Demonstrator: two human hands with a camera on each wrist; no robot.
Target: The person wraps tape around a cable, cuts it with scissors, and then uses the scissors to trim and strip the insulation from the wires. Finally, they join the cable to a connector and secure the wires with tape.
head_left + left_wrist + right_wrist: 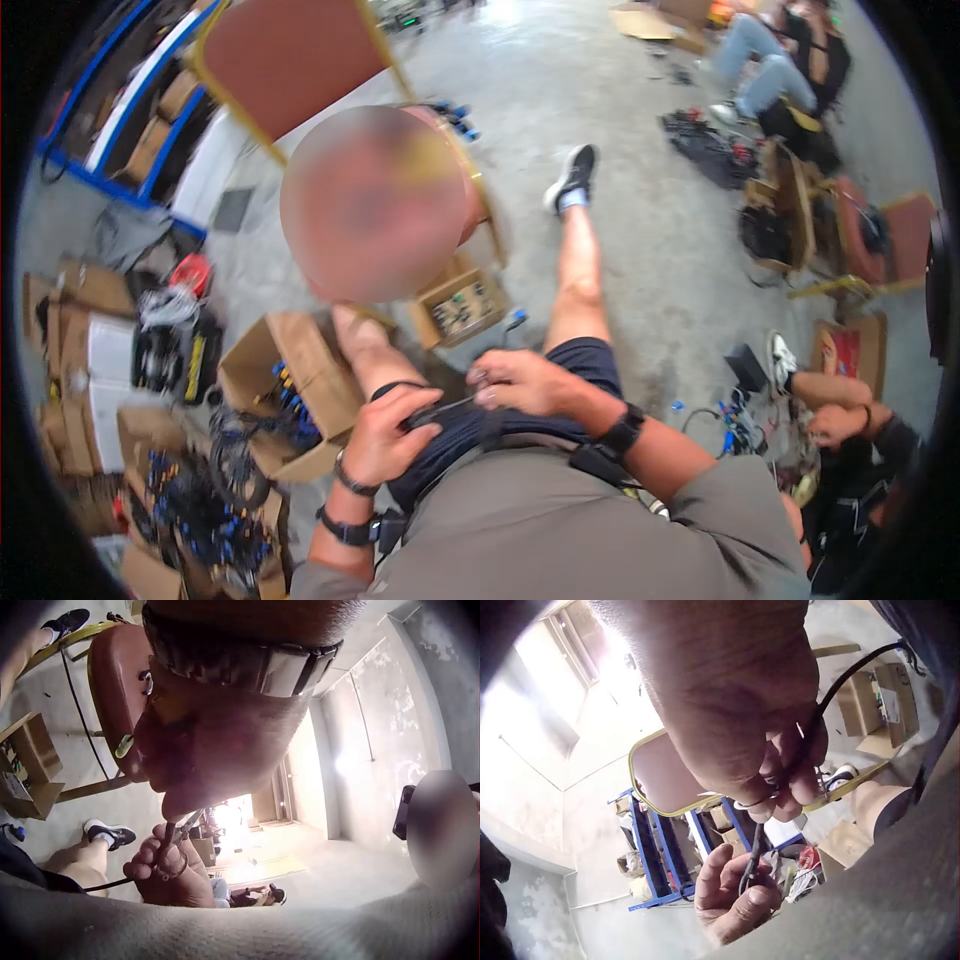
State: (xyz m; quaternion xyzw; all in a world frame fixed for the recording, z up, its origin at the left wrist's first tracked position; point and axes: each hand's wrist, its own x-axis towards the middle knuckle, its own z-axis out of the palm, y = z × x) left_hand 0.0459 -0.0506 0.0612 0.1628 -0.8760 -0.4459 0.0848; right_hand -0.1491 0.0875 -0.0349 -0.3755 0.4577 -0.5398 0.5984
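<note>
In front of the lap, my left hand (385, 435) grips a black cable (754, 859) between thumb and fingers. To its right, my right hand (520, 382) holds small metal scissors (193, 820), with the finger loops at its curled fingers. The scissors' blades point toward the left hand in the left wrist view. The cable passes the right hand's fingers and arcs away to the upper right in the right wrist view. My left fingertips are partly hidden behind the hand's back in the left wrist view.
Before me a person sits on a red chair (120, 690). A cardboard box (335, 385) with blue-tipped cables stands at my left, and a small box (425, 325) of parts lies ahead. Blue shelving (75, 170) is at upper left. Another person's hand (838, 425) is at right.
</note>
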